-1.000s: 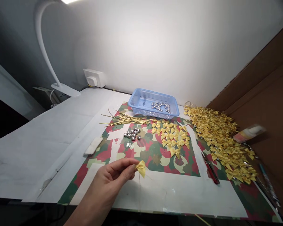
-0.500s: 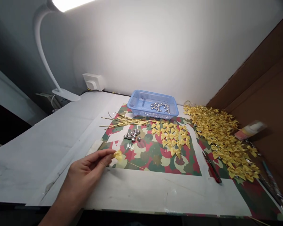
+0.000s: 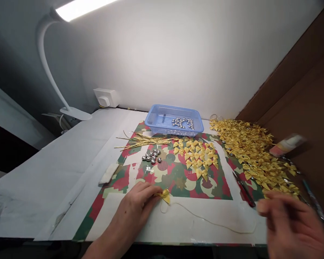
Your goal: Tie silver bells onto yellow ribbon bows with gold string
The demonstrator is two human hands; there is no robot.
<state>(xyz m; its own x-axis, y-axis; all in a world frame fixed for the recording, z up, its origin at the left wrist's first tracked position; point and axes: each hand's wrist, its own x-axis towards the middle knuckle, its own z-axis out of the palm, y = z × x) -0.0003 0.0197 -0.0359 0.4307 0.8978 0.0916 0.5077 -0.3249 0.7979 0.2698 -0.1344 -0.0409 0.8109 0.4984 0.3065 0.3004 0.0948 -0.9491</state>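
My left hand point(image 3: 135, 207) is low in the middle of the head view, thumb and finger closed on a small yellow ribbon bow point(image 3: 166, 196). From the bow a thin pale thread point(image 3: 205, 218) loops down and runs right across the white surface. Its far end curves up to the pinched fingertips of my right hand point(image 3: 294, 225), which is smeared by motion at the lower right. Beyond the left hand lie several silver bells point(image 3: 152, 157). Several more yellow bows point(image 3: 197, 155) are spread in rows on the patterned sheet point(image 3: 178, 183).
A blue basket point(image 3: 174, 132) with silver beads stands at the back. Gold twist ties point(image 3: 145, 140) lie before it. On the right are red-handled scissors point(image 3: 244, 190), a big heap of yellow bows point(image 3: 245, 154) and a bottle point(image 3: 286, 144). A white pad point(image 3: 108, 173) lies left; a lamp point(image 3: 75, 113) stands beyond.
My left hand has moved right and toward me with the bow. My right hand has come into view at the lower right, and the thread now stretches between the two hands.
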